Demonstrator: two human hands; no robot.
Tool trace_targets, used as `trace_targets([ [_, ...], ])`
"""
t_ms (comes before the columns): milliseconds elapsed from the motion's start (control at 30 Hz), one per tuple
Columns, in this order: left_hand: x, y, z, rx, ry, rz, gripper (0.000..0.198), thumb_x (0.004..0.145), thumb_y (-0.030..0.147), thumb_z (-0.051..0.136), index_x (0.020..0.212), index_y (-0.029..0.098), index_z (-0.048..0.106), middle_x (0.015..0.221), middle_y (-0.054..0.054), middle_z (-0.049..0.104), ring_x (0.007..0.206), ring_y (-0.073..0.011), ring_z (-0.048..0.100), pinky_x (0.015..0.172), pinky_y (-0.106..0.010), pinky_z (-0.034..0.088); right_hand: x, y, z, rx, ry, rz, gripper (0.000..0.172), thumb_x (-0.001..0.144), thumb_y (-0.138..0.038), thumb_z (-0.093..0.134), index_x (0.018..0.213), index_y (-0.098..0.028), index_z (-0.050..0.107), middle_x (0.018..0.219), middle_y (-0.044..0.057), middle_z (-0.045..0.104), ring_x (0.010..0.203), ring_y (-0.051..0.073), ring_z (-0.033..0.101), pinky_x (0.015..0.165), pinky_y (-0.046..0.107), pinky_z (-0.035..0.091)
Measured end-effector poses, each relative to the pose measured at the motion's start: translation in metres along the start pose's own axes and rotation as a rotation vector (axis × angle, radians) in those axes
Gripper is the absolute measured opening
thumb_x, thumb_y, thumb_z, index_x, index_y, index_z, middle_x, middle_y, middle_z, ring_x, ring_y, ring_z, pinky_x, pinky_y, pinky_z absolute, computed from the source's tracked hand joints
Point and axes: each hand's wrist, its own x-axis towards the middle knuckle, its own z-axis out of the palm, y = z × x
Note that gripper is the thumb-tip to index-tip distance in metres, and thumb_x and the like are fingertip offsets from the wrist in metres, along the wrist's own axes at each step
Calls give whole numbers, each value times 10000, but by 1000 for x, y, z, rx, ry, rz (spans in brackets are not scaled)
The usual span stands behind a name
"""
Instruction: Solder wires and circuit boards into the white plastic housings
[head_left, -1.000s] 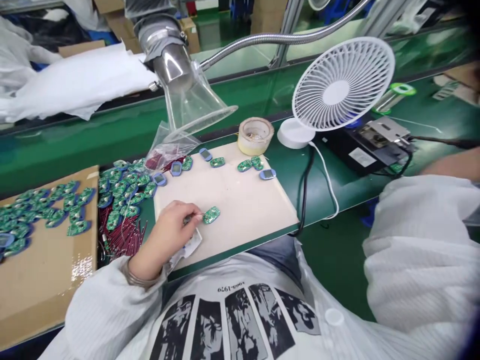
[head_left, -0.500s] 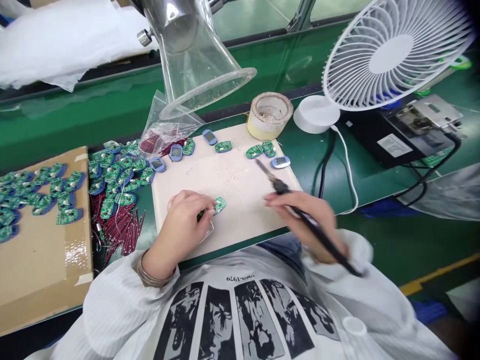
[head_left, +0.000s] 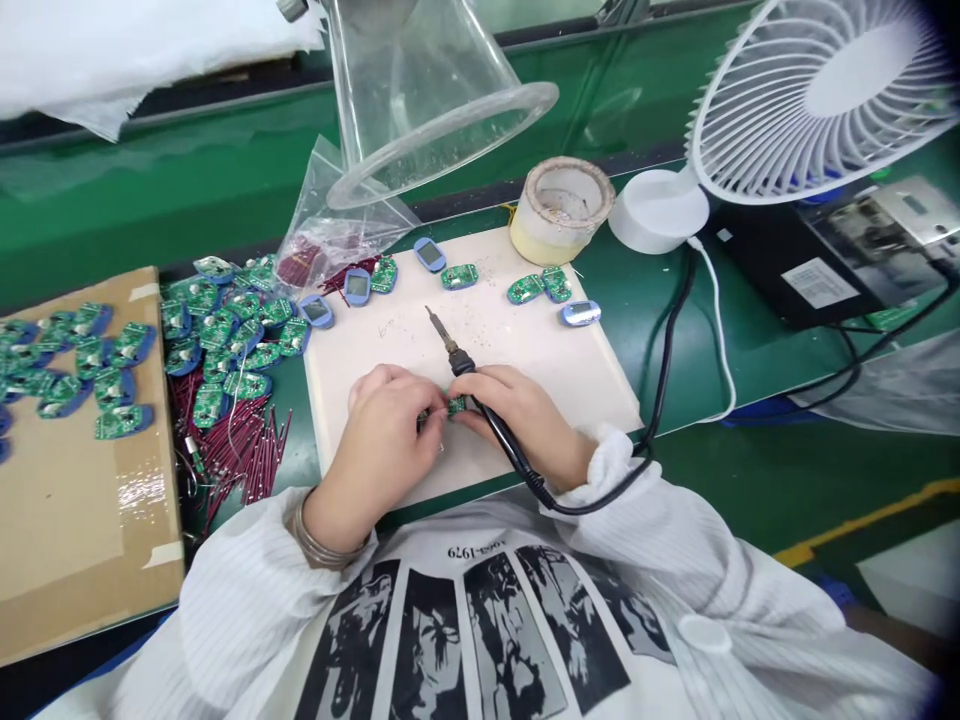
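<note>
My left hand [head_left: 386,435] rests on the pale work board [head_left: 525,350], its fingers pinched on a small green circuit board [head_left: 455,405] that is mostly hidden. My right hand [head_left: 529,420] meets it from the right, fingers closed round the black handle of a soldering iron [head_left: 465,365]. The iron's metal tip points up and away to the far left. Its black cord loops back past my right sleeve. Both hands touch the circuit board between them.
Several green circuit boards and blue cases lie along the work board's far edge and in a heap [head_left: 225,330] at the left, over red wires [head_left: 240,450]. A cardboard sheet [head_left: 82,520], tape roll [head_left: 561,205], clear fume hood [head_left: 435,90], white fan [head_left: 817,90] and black power unit [head_left: 817,270] surround the board.
My right hand came in from the right with the soldering iron and now meets my left hand at the circuit board. The view tilted down and closer.
</note>
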Motion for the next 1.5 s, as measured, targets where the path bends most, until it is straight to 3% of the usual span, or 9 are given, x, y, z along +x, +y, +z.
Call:
trace_targets([
  [500,15,2,3,99,-91,24,146,891,223,515,812,183,632,880,-52,677,903,-242,574,850,-427,445,-1,2,-4,81,2,62,198,942,-163,543,1135,-198,573,1002,50,639,926,202,598,835,328,499],
  [667,16,0,4,82,-95,26,129,872,223,534,793,194,632,884,-51,692,885,-231,605,857,-414,462,-18,-4,-19,37,167,92,202,976,-245,535,1171,-270,583,1015,12,691,894,168,662,826,295,534],
  [800,18,0,4,73,-95,12,102,860,205,548,787,198,620,901,-44,699,886,-225,616,867,-407,464,-37,-13,-36,175,266,239,389,948,-309,582,1318,-269,469,845,-17,694,713,164,682,710,298,569],
  [1000,18,-1,4,61,-103,-5,93,859,205,559,796,198,627,921,-40,708,903,-228,620,876,-414,462,-47,-25,-53,5,347,228,172,886,-235,625,1057,-224,638,964,45,721,845,198,701,712,311,598],
  [1167,17,0,5,70,-84,-4,101,857,209,564,780,202,629,920,-30,718,898,-224,628,874,-408,462,-49,-28,-50,147,409,247,177,803,-179,658,962,-243,613,701,5,646,503,161,588,433,313,497],
  [1233,17,1,5,68,-77,-5,106,856,213,561,775,206,630,919,-30,720,895,-223,629,872,-406,464,-49,-30,-50,193,404,261,159,796,-186,650,926,-258,594,637,-15,596,436,151,527,384,319,459],
  [1500,18,-1,6,64,-66,8,102,846,212,565,770,202,632,906,-31,721,884,-218,632,862,-399,469,-39,-34,-51,72,318,120,178,785,-132,577,895,-269,547,646,-4,610,546,169,614,470,314,519],
])
